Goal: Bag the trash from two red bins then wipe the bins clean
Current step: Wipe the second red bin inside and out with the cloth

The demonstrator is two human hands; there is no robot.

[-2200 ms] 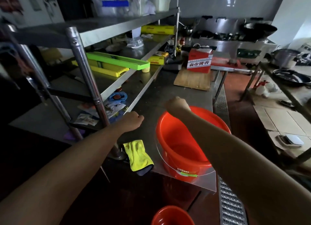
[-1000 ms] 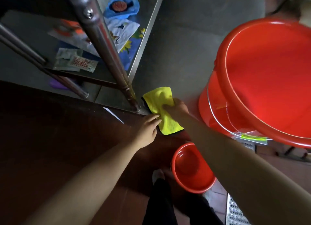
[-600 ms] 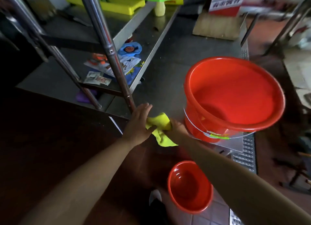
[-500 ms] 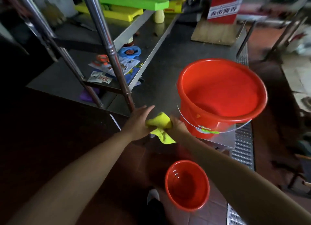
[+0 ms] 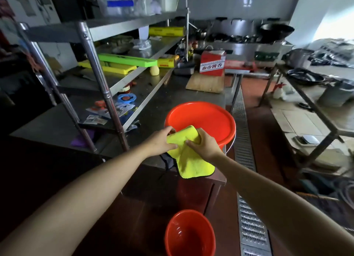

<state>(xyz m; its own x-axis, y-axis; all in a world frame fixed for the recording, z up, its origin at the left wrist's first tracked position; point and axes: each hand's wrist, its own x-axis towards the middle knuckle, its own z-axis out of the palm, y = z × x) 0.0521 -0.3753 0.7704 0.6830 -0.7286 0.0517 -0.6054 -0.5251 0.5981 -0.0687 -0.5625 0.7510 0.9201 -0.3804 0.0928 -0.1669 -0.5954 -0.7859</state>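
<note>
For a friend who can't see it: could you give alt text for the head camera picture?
Both hands, left hand and right hand, hold a yellow cloth at the near rim of a red bin on a steel counter. A second red bin stands on the floor below.

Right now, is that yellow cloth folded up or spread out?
Partly spread. The yellow cloth hangs loosely open below the left hand and right hand, which pinch its bunched top edge.
</note>
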